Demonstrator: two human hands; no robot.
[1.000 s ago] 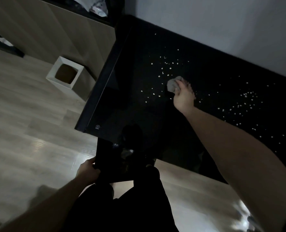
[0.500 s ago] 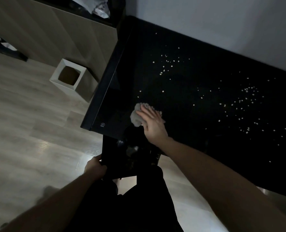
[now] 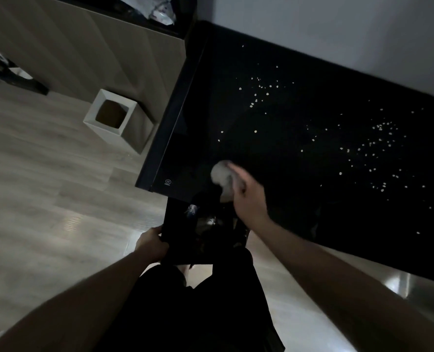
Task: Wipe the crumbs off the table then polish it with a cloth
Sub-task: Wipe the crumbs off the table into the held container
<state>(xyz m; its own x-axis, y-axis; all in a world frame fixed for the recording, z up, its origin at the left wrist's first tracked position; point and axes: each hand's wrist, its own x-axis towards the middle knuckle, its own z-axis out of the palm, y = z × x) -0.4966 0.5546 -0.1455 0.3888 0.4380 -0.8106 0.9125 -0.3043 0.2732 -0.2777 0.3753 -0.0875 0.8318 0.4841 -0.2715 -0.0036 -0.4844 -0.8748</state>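
Note:
A glossy black table [image 3: 274, 158] runs from the upper middle to the right. Pale crumbs lie on it in a small cluster [image 3: 259, 90] at the far left and a wider scatter [image 3: 378, 146] on the right. My right hand [image 3: 249, 199] presses a bunched grey cloth [image 3: 221, 176] onto the table at its near edge, close to the left corner; the hand is blurred by motion. My left hand [image 3: 151, 243] grips the left edge of a dark tray [image 3: 185, 229] held just below that table edge, under the cloth.
A white square waste bin [image 3: 114, 123] stands on the wood floor left of the table. A beige cabinet [image 3: 83, 49] lies behind it, and a grey wall [image 3: 337, 29] behind the table. My dark trouser legs [image 3: 198, 301] fill the bottom middle.
My right hand has dragged the cloth from the middle of the table back to the near edge above the tray, sweeping crumbs from that strip. My left hand kept holding the tray.

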